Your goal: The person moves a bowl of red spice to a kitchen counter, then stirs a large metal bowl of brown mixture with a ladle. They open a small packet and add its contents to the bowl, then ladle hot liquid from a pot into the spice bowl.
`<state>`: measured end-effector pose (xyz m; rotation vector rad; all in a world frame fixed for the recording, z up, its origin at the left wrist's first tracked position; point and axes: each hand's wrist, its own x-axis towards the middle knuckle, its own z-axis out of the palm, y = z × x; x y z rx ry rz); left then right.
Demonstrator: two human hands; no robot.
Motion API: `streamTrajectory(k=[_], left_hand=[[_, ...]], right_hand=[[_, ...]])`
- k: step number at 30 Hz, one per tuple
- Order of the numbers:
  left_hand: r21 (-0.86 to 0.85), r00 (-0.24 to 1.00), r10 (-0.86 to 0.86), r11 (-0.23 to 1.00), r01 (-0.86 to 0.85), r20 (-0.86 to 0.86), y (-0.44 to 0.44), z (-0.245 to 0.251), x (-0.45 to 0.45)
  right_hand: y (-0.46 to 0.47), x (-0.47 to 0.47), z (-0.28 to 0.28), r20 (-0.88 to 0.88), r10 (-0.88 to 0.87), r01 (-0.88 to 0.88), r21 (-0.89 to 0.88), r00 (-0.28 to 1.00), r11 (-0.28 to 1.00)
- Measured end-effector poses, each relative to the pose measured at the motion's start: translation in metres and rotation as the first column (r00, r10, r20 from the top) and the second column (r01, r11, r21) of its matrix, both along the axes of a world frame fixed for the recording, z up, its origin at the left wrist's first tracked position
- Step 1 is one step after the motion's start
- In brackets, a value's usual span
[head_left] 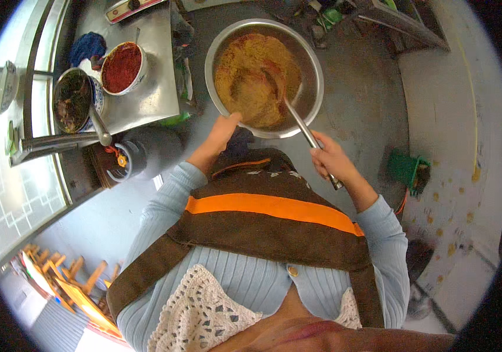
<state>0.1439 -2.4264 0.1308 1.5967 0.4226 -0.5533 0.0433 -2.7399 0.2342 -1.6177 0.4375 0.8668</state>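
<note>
A wide stainless steel bowl (pixel 317 79) is in front of me, holding a yellow-brown mixture (pixel 248 55) with reddish patches. My left hand (pixel 219 137) grips the near left rim, its thumb over the edge. In my right hand (pixel 335 157) is the metal handle of a long-handled ladle or spoon (pixel 302 122), slanting over the near right rim. Its head is down in the mixture near the middle; the exact shape is blurred and partly buried. What supports the bowl from below is hidden.
On the left, a steel table (pixel 156 79) carries a bowl of dark red paste (pixel 122 68), a pan of dark food (pixel 73 103) and a blue cloth (pixel 88 47). A gas cylinder (pixel 130 160) stands below. At right, a green basket (pixel 404 169) is by the wall.
</note>
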Motion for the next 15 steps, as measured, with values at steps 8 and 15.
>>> streamTrajectory(k=[8,15], left_hand=[[0.126,0.997,-0.067,0.990,0.061,0.044,-0.065,-0.017,0.030],[0.067,0.977,0.189,0.981,-0.183,-0.096,-0.101,-0.023,0.063]], right_hand=[[-0.096,0.169,0.022,0.040,0.804,-0.317,-0.907,0.593,0.278],[-0.130,0.181,0.002,0.086,0.669,-0.544,-0.509,0.738,0.667]])
